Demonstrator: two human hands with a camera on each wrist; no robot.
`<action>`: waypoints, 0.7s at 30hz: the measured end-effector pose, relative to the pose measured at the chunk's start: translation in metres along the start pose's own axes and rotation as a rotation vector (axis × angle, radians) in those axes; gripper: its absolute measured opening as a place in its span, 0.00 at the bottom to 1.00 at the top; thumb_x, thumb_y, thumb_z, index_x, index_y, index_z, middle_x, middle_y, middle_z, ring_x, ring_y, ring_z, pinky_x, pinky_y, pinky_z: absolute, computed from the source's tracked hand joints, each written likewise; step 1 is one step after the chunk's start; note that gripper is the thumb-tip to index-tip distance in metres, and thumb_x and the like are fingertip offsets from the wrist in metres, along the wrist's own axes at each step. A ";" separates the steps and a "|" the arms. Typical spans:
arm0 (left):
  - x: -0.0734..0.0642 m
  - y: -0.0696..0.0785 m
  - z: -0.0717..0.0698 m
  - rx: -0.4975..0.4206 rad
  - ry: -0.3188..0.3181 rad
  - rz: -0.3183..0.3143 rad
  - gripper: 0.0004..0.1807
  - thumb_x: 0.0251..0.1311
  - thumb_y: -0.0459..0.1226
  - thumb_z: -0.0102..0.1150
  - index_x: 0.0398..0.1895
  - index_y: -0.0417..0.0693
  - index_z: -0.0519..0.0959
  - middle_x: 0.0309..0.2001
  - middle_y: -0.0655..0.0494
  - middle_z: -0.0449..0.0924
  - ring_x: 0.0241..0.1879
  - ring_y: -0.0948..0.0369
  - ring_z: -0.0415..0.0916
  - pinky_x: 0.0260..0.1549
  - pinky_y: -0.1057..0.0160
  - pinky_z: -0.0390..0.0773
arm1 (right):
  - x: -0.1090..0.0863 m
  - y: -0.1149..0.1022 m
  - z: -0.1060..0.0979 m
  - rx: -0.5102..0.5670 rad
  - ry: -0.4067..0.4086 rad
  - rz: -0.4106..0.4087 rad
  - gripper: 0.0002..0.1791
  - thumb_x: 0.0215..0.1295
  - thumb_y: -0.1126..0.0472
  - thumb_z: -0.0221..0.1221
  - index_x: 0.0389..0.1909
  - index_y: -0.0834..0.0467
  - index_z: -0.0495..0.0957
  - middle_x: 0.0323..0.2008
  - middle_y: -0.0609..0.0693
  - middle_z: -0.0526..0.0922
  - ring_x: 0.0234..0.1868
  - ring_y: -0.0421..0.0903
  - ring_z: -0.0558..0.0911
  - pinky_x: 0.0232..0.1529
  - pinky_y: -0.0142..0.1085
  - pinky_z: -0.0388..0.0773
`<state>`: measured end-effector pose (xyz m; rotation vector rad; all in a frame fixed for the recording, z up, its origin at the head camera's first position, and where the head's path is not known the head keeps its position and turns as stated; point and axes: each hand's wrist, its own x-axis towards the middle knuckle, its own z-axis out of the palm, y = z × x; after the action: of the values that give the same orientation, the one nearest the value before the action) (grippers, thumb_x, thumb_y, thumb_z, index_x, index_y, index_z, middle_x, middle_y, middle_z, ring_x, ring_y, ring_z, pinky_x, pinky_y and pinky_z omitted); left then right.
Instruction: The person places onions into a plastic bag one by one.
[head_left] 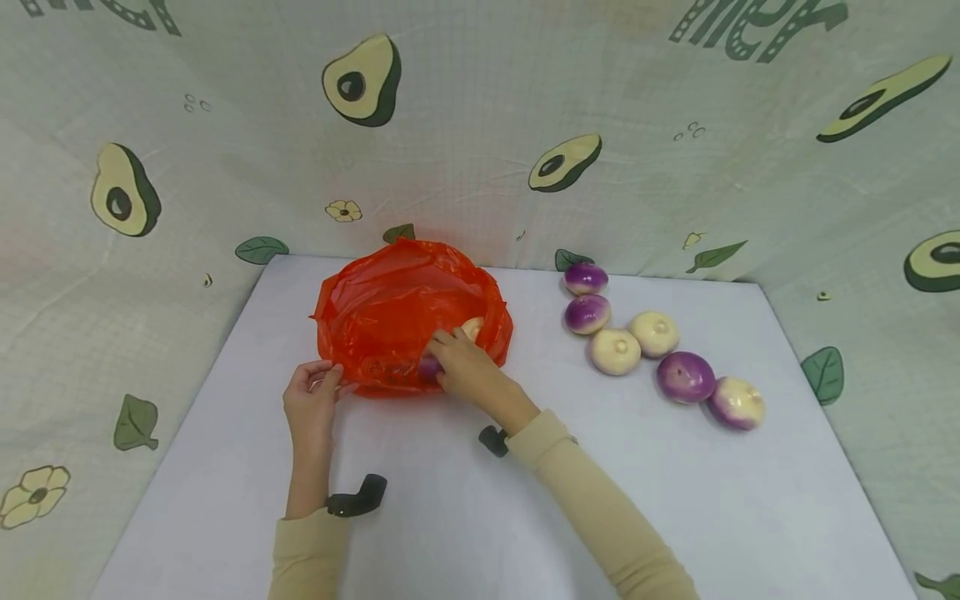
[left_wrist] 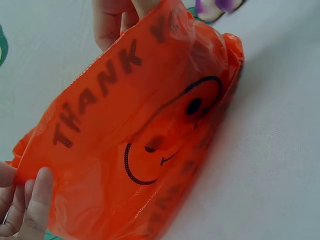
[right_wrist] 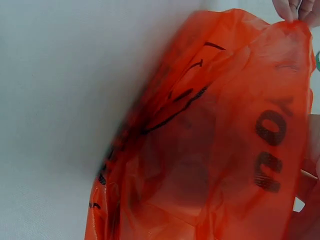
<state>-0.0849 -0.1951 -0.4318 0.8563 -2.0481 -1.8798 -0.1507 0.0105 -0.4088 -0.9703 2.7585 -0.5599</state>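
Note:
An orange-red plastic bag [head_left: 390, 312] lies with its mouth held wide, "THANK YOU" and a smiley printed on its side. My left hand [head_left: 311, 392] pinches the near left edge of the bag between thumb and fingers; in the left wrist view those fingers [left_wrist: 37, 205] are at the rim. My right hand [head_left: 468, 367] reaches over the near rim into the mouth, gripping a purple turnip [head_left: 429, 367] between fingers and thumb. Most of that turnip is hidden by the hand and film. Beside the hand, a pale turnip [head_left: 473, 327] shows inside the bag.
To the right of the bag, several purple and white turnips lie in a loose chain, among them a purple one [head_left: 686, 377] and a cream one [head_left: 615, 351]. They rest on a white table [head_left: 420, 517]. An avocado-print cloth [head_left: 457, 108] hangs behind it.

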 end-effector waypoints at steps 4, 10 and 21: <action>0.008 -0.011 -0.002 -0.038 -0.012 0.015 0.15 0.61 0.45 0.57 0.46 0.47 0.72 0.39 0.55 0.74 0.33 0.67 0.80 0.35 0.75 0.80 | 0.003 0.003 0.001 -0.008 0.009 0.018 0.17 0.58 0.63 0.62 0.49 0.54 0.76 0.47 0.48 0.75 0.48 0.46 0.69 0.50 0.33 0.75; 0.030 -0.041 -0.005 -0.059 0.004 0.036 0.21 0.57 0.50 0.59 0.47 0.47 0.73 0.42 0.52 0.75 0.35 0.61 0.81 0.35 0.73 0.81 | 0.001 0.006 -0.005 0.053 -0.025 0.064 0.16 0.59 0.60 0.61 0.49 0.53 0.77 0.46 0.46 0.75 0.49 0.44 0.70 0.49 0.32 0.77; -0.003 -0.004 -0.004 -0.059 -0.038 0.048 0.14 0.60 0.43 0.58 0.44 0.45 0.72 0.37 0.55 0.74 0.30 0.68 0.79 0.32 0.76 0.80 | -0.009 0.008 -0.015 0.119 0.020 0.046 0.14 0.63 0.58 0.58 0.49 0.55 0.77 0.47 0.48 0.76 0.48 0.43 0.72 0.51 0.33 0.78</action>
<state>-0.0795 -0.1968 -0.4348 0.7564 -2.0059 -1.9346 -0.1521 0.0262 -0.3979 -0.8770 2.7209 -0.7208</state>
